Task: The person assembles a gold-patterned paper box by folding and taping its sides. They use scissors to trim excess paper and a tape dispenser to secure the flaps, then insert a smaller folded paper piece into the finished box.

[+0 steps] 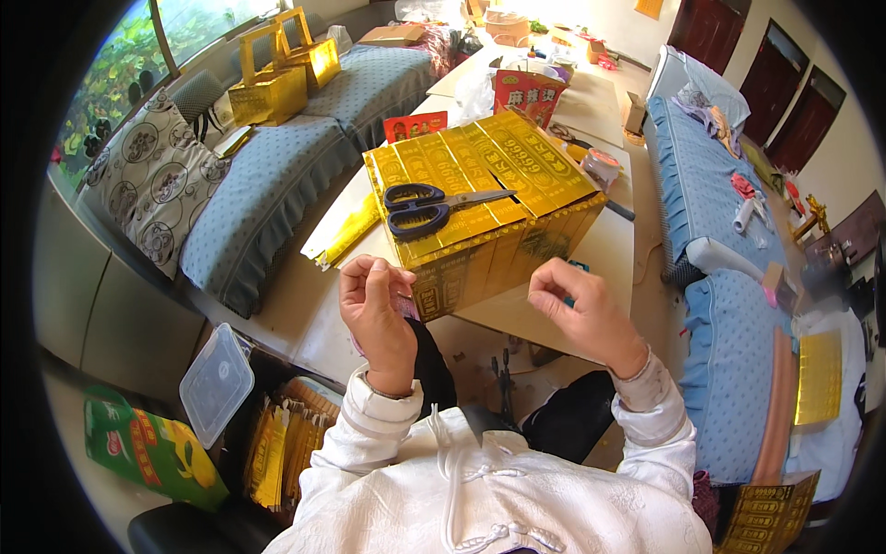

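A large box (498, 231) covered in shiny gold embossed card stands at the near end of the table. Scissors with dark blue handles (417, 210) lie shut across its top. By the box's near left corner is my left hand (380, 319), its fingers curled in toward the thumb; a bit of something pinkish shows behind it. My right hand (591, 309) hovers off the box's near right side with bent, closed fingers. Small teal patches show around those fingers, but whether they belong to a held thing is hidden.
Left of the box lies a folded gold sheet (343, 231); a roll of clear tape (602, 166) sits at its right. Red packets (528, 94) stand behind. Blue-covered sofas (268, 185) flank the table. Gold card pieces (277, 448) fill a container by my left, near a green jug (152, 452).
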